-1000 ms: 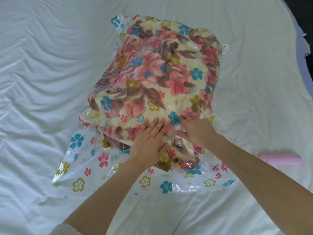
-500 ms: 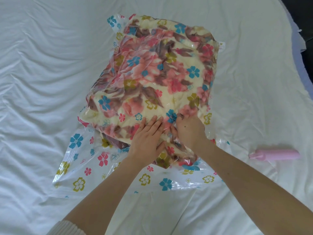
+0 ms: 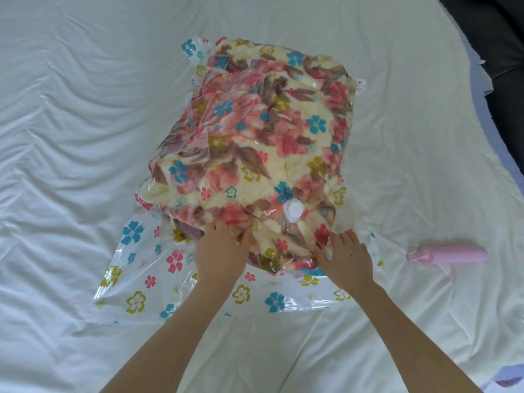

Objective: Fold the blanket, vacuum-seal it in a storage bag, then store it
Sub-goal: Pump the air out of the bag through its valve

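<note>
Head view: folded blanket (image 3: 255,131) bulging inside the flowered storage bag (image 3: 136,282), lying mid-bed (image 3: 71,123), white valve (image 3: 293,211) facing up near the front edge. Left grip (image 3: 219,251) dug in at the blanket's near edge, fingers bent into the film; pinching or only pressing, cannot tell. Right grip (image 3: 344,256) spread flat, fingers apart, pressing the near right corner. Pink pump (image 3: 448,255) waiting well apart on the right. Looks like settling and squeezing before pumping: press broad and even toward the valve, smooth out wrinkles, check the near seal first.
</note>
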The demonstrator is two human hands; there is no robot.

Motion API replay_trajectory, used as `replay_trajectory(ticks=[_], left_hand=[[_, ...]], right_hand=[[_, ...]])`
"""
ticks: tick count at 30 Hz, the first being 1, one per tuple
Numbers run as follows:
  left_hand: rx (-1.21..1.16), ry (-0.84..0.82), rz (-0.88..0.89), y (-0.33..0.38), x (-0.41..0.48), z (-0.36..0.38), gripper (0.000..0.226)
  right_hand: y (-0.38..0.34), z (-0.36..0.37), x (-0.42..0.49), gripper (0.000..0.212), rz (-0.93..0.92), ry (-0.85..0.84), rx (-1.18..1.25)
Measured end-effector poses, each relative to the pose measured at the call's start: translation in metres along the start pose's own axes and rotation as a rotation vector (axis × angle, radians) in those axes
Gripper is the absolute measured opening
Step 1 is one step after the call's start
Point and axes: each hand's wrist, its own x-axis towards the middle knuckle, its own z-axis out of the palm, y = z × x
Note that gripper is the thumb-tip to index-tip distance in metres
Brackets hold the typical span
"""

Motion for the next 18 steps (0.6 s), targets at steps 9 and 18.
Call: replay_trajectory(ticks=[9, 18], left_hand=[[-0.739, -0.012, -0.298, 0.002, -0.018, 0.019, 0.034], [-0.539, 0.168, -0.312, -0.093, -0.029, -0.064, 0.012]], right_hand=[[0.008, -0.010, -0.016, 0.039, -0.455, 0.015, -0.276], [-0.113, -0.034, -0.078, 0.038, -0.895, 0.218, -0.288]])
